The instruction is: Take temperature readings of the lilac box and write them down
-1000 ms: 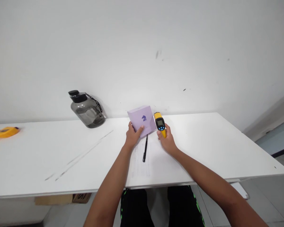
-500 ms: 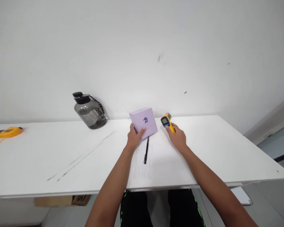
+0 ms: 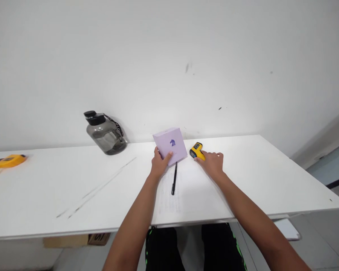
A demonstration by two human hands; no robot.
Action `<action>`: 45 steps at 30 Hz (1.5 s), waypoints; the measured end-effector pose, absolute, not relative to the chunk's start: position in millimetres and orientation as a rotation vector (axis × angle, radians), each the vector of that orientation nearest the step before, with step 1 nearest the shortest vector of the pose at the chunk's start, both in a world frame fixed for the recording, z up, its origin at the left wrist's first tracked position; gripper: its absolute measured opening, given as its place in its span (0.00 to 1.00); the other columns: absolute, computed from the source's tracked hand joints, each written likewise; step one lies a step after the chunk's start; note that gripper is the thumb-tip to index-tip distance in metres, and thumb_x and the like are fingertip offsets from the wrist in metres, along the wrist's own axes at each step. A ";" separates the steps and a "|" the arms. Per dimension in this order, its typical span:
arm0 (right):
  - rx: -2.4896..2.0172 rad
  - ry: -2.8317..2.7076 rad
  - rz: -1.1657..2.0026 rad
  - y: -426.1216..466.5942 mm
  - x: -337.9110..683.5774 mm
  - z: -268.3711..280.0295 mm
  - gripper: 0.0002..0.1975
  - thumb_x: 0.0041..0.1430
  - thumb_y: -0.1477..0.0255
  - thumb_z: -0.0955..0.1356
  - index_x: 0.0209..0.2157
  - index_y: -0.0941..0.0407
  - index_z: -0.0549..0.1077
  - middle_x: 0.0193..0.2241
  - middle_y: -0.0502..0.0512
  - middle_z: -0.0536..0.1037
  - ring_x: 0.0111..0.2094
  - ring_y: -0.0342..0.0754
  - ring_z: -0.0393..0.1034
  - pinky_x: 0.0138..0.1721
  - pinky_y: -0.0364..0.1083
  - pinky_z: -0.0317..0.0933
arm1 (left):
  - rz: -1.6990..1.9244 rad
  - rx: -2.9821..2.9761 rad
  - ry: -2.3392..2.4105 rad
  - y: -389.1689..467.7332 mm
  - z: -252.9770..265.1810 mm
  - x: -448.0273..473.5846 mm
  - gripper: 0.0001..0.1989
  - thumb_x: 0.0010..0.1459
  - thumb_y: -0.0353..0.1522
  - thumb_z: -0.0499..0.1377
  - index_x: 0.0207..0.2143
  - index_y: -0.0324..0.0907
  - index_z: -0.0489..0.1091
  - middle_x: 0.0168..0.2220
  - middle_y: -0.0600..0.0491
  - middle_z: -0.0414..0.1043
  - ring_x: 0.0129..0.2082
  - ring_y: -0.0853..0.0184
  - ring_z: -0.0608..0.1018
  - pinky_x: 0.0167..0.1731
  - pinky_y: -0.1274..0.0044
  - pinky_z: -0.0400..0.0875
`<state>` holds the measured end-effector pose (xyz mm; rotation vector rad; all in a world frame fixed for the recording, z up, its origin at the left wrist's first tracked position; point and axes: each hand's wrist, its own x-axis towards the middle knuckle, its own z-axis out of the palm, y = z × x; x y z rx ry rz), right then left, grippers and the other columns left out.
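My left hand (image 3: 159, 162) is closed on a lilac box (image 3: 173, 143) with a dark purple horse-head mark, its thumb on the front face. The box is tilted near the wall end of the table. To its right, my right hand (image 3: 211, 163) grips a yellow and black infrared thermometer (image 3: 197, 150), which is turned over sideways, low at the tabletop. Whether it touches the table I cannot tell. Below the box lies a black pen (image 3: 174, 180) on a sheet of paper (image 3: 169, 203) with faint writing, between my forearms.
A grey transparent water bottle (image 3: 107, 137) with a black lid and strap stands left against the wall. At the far left edge is a yellow and black tape measure (image 3: 11, 161). The white table (image 3: 59, 184) has dark scuff lines. A cardboard box (image 3: 67, 241) sits underneath.
My right hand has turned the thermometer from upright onto its side and lowered it towards the tabletop, its fingers loosening somewhat. The left hand and lilac box have stayed nearly the same.
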<state>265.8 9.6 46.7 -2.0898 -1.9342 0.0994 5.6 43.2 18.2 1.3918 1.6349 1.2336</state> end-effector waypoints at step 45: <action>-1.150 -2.491 0.275 -25.6 241.3 42.7 0.13 0.77 0.75 0.63 0.47 0.57 0.79 0.39 0.62 0.85 0.43 0.56 0.78 0.58 0.59 0.66 | 1.264 1.412 1.621 49.1 8.1 0.9 0.49 0.58 0.53 0.71 0.74 0.46 0.56 0.63 0.40 0.77 0.61 0.49 0.81 0.62 0.57 0.74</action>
